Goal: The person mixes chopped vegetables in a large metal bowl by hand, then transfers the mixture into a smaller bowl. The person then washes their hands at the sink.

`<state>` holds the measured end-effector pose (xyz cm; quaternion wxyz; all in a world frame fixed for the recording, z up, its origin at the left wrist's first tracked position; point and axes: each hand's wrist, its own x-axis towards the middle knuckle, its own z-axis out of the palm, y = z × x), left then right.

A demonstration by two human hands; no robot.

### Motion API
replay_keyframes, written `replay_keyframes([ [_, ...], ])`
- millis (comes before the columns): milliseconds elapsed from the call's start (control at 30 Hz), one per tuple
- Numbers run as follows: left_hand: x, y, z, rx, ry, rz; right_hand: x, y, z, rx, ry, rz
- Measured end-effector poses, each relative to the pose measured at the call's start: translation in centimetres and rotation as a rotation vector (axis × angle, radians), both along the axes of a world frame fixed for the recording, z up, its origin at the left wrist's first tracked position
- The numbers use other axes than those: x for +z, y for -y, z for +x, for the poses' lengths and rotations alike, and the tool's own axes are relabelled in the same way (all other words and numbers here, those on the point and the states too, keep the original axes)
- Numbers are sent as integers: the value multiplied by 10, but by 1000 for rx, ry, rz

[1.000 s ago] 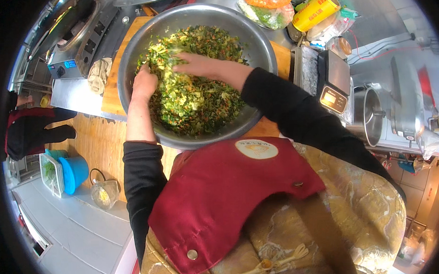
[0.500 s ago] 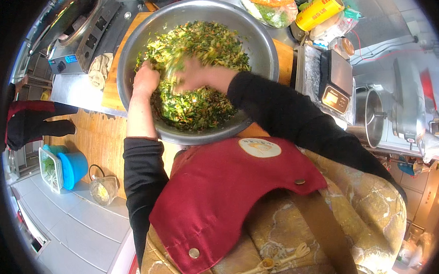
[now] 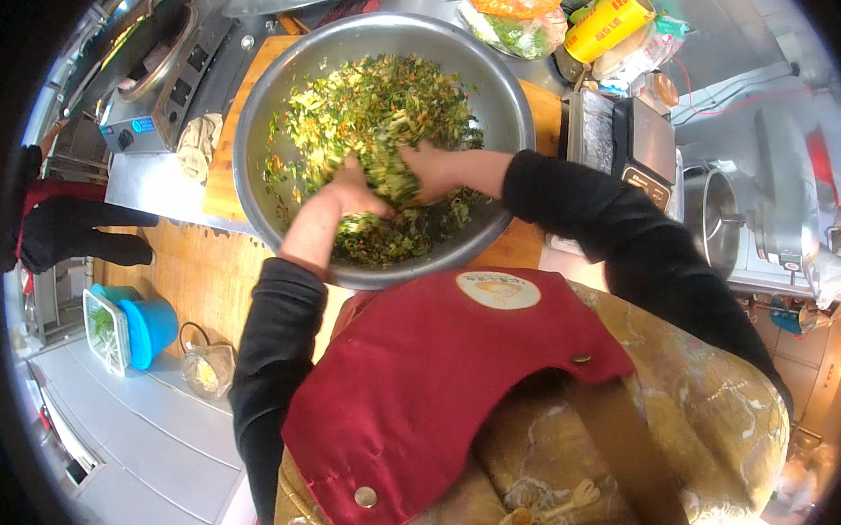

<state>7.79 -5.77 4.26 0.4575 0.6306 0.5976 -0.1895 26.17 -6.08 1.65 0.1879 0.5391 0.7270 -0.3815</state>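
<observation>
A wide steel bowl (image 3: 253,129) holds a heap of chopped vegetable mix (image 3: 376,95), dark green with pale yellow and orange bits. Both my hands are in the near half of the heap. My left hand (image 3: 347,192) curls into it from the left, its fingertips partly buried. From the right, my right hand (image 3: 432,171) grips into the same clump, thumb up and fingers curved under it. Motion smears the mix between the two hands. A few bits stick to the bowl's inner wall.
The bowl stands on a wooden board (image 3: 222,182). Right of it are a kitchen scale (image 3: 652,144) and a steel pot (image 3: 709,217). Bagged vegetables (image 3: 518,19) and a yellow cylinder (image 3: 607,24) sit behind. A cloth (image 3: 200,145) lies left, near a cooker (image 3: 156,114). Another person's dark-clothed legs (image 3: 86,235) show far left.
Both hands have come nearer to me and closed in on the mix from either side. The right hand has shifted rightward. The bowl appears slightly lower in view.
</observation>
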Motion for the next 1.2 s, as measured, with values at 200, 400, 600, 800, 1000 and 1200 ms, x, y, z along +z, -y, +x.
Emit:
replay_keyframes([
  [200,-2,-23,-19,460,415,39,14,-36,14,-230,-280,1],
  [400,14,-64,-23,88,-18,318,36,-50,36,-146,-47,55],
  [600,-23,-64,-1,754,600,-35,-10,-61,-12,-423,-432,-70],
  [800,9,-65,-20,494,297,209,25,-84,35,-91,-245,-35],
  [1000,6,-110,-19,467,369,204,49,-111,35,-48,1,48],
  [1200,-31,-101,10,941,610,-122,-6,-112,-1,-125,-250,-29],
])
